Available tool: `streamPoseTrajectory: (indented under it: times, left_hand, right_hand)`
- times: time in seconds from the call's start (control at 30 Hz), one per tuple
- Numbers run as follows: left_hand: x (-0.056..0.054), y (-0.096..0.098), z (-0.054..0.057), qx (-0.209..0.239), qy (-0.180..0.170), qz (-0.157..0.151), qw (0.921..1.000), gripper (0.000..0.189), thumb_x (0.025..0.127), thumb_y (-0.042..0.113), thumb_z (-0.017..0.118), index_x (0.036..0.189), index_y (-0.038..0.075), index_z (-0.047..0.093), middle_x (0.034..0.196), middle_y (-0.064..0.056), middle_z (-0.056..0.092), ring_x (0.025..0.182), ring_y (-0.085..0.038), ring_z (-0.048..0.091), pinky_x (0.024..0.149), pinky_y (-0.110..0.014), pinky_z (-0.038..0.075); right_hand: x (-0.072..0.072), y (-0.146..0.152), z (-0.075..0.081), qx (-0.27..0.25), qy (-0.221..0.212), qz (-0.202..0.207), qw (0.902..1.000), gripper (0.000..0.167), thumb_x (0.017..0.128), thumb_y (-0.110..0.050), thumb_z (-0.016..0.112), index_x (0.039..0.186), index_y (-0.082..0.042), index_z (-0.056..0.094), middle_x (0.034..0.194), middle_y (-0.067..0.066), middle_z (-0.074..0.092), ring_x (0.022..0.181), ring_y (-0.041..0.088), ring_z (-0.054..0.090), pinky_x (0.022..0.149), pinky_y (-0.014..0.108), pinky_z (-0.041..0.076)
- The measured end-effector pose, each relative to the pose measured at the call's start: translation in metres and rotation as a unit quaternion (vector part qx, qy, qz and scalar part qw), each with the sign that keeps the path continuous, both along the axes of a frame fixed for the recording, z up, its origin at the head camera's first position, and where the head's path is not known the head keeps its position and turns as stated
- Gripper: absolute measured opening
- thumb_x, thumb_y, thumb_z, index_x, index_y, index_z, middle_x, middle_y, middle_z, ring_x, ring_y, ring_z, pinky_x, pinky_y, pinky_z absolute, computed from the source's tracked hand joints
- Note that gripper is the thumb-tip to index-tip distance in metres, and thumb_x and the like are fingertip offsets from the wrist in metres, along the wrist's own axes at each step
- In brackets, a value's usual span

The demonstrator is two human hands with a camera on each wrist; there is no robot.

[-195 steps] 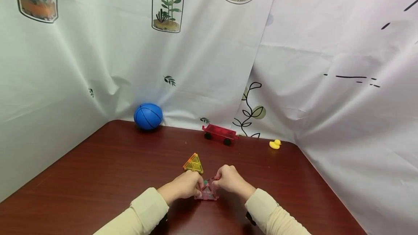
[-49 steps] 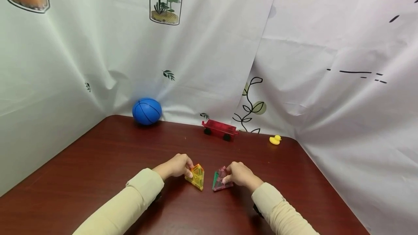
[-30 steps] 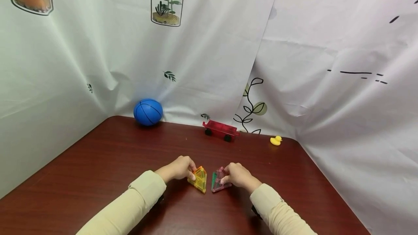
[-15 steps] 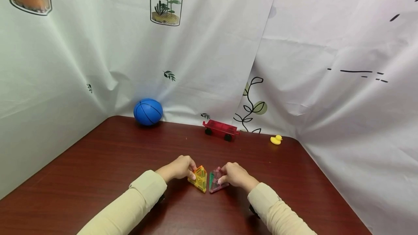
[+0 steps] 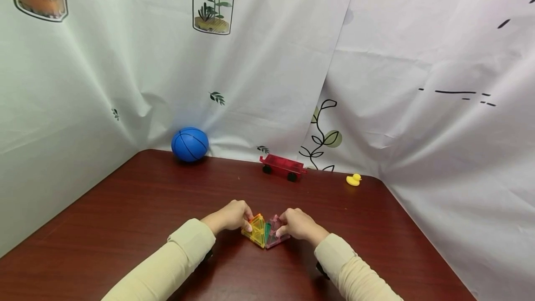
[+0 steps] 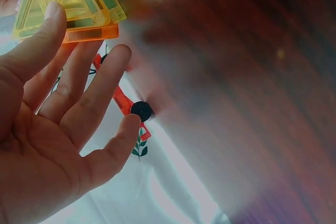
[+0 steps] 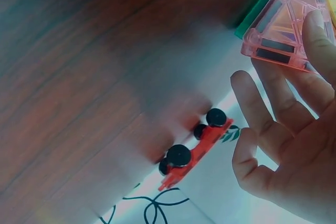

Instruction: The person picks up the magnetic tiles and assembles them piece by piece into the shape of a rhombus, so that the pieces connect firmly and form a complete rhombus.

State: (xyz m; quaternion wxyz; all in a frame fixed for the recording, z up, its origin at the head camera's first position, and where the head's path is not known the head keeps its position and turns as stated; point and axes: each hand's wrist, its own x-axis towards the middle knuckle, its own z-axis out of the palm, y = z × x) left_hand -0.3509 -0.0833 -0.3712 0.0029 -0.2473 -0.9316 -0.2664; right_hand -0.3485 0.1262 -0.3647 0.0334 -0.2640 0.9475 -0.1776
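My left hand point(image 5: 234, 215) pinches a pair of translucent triangular magnetic tiles, a yellow tile point(image 5: 257, 232) in front and an orange tile point(image 6: 94, 34) behind it. Thumb on the yellow face, fingers behind, as the left wrist view shows. Opposite, my right hand point(image 5: 298, 224) holds a pink triangular magnetic tile point(image 5: 273, 237) with a green tile point(image 7: 261, 6) joined along its side, the thumb pressing the pink face. Both pairs stand tilted on the table, and their near lower corners meet between the hands. The far sides of the tiles are mostly hidden.
A blue ball point(image 5: 190, 144) sits at the back left of the brown table point(image 5: 167, 189). Near the back edge stands a red toy wagon point(image 5: 283, 165) with black wheels, and a yellow toy duck point(image 5: 354, 179) lies farther right. A printed white curtain point(image 5: 259, 68) hangs behind.
Earlier both hands were on the pink tiles; my left hand then took hold of the yellow pair. Lately the right hand has moved the pink and green tiles left, closing the gap to the yellow pair.
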Motion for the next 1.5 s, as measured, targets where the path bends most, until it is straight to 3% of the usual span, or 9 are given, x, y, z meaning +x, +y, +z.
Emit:
streamPoseTrajectory:
  times: [0.2,0.47,0.87,1.5]
  left_hand:
    - [0.0,0.001,0.001,-0.008,-0.008,0.003,0.9999,0.015,0.064,0.014,0.076,0.073,0.008,0.065,0.062,0.005,0.057,0.058,-0.008,0.048,0.057,-0.025,0.042]
    - [-0.002,0.0,0.002,-0.012,-0.005,-0.001,0.9999,0.014,0.064,0.014,0.076,0.072,0.008,0.066,0.06,0.005,0.057,0.057,-0.009,0.048,0.057,-0.026,0.042]
    - [-0.005,0.002,-0.001,-0.007,-0.012,-0.001,0.9999,0.015,0.063,0.013,0.076,0.074,0.008,0.067,0.063,0.004,0.058,0.058,-0.009,0.049,0.056,-0.026,0.043]
    - [-0.007,-0.009,-0.002,-0.002,-0.031,0.004,0.9995,0.021,0.065,0.01,0.075,0.084,0.007,0.068,0.075,0.0,0.064,0.068,-0.01,0.056,0.062,-0.027,0.045]
  right_hand:
    - [0.001,-0.001,0.002,0.016,0.008,0.0,0.9998,0.015,0.071,-0.028,0.069,0.07,-0.014,0.064,0.059,-0.007,0.049,0.053,0.008,0.038,0.048,0.024,0.032]
    - [0.002,-0.006,0.008,0.014,0.009,-0.007,0.9998,0.035,0.069,-0.031,0.071,0.096,-0.008,0.068,0.085,-0.002,0.063,0.068,0.009,0.049,0.061,0.03,0.043]
    - [-0.001,-0.012,0.011,0.01,-0.001,-0.015,0.9998,0.035,0.069,-0.032,0.071,0.097,-0.011,0.068,0.091,-0.002,0.064,0.079,0.01,0.055,0.07,0.036,0.045]
    - [-0.006,0.017,0.021,-0.042,-0.008,-0.037,0.9984,0.035,0.074,-0.024,0.069,0.101,-0.003,0.064,0.094,0.008,0.063,0.086,0.022,0.057,0.072,0.04,0.045]
